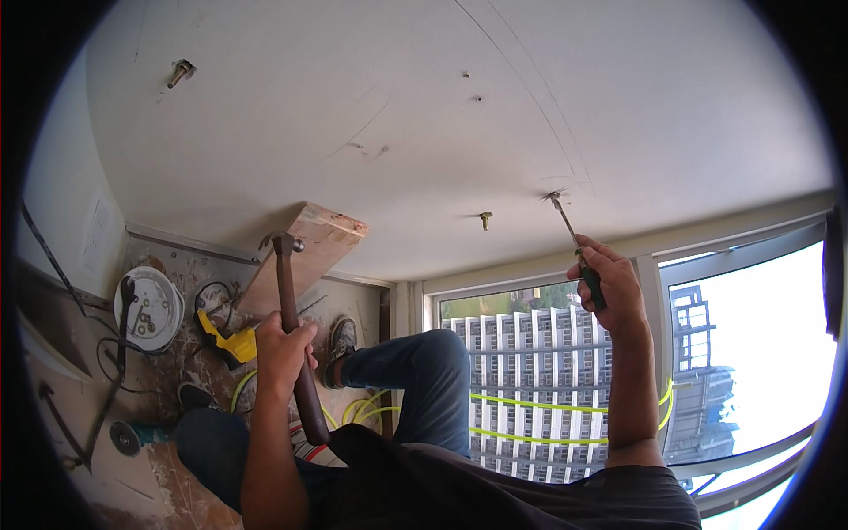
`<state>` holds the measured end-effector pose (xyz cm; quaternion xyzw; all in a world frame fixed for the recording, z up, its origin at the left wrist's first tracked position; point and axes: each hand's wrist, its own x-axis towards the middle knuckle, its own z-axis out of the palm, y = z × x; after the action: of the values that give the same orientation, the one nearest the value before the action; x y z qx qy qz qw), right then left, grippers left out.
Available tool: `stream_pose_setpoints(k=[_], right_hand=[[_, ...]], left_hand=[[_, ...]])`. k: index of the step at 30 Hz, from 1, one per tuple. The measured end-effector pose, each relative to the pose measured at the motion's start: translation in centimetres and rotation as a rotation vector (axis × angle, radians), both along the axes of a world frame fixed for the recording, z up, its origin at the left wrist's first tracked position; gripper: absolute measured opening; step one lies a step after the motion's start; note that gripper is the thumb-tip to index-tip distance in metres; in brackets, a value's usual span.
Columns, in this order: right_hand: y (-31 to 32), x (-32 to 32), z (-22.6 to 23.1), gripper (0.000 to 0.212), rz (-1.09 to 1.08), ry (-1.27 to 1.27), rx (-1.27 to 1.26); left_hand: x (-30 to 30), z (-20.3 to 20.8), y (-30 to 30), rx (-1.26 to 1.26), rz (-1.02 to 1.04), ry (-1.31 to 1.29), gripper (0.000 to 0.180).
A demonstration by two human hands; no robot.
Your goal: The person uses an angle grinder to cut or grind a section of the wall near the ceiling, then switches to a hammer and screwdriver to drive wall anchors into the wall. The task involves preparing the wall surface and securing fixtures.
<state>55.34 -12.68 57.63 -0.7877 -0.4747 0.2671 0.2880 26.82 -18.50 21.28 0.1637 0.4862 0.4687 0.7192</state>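
The stained floor [170, 481] bears a white bucket [168, 291], a yellow-and-black tool [237, 344] — and a teal disc tool [130, 438].

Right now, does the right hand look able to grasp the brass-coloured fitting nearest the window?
Probably not: the right hand has its grip closed around a green-handled screwdriver. Otherwise the way looks free, as nothing else shows between that hand and the fitting jutting from the wall.
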Motion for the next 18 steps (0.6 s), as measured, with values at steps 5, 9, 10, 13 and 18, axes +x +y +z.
stream_pose_setpoints(k=[5,9,10,13,18], right_hand=[[0.0,-0.1,0.3,0.045,0.01,-0.056,0.001],[0.4,-0.3,0.3,0.045,0.003,-0.086,-0.018],[0.4,-0.3,0.3,0.046,0.004,-0.101,-0.008],[0.3,0.4,0.5,0.046,0.009,-0.125,0.003],[1.0,1.2,1.0,0.049,0.024,-0.096,-0.039]], left_hand=[[-0.1,0.2,0.0,0.013,0.004,-0.003,0.016],[-0.2,0.2,0.0,0.018,-0.005,0.011,0.016],[-0.1,0.2,0.0,0.02,-0.002,0.012,0.016],[0.0,0.2,0.0,0.024,0.003,0.012,0.016],[-0.1,0.2,0.1,0.021,0.011,0.012,0.016]])
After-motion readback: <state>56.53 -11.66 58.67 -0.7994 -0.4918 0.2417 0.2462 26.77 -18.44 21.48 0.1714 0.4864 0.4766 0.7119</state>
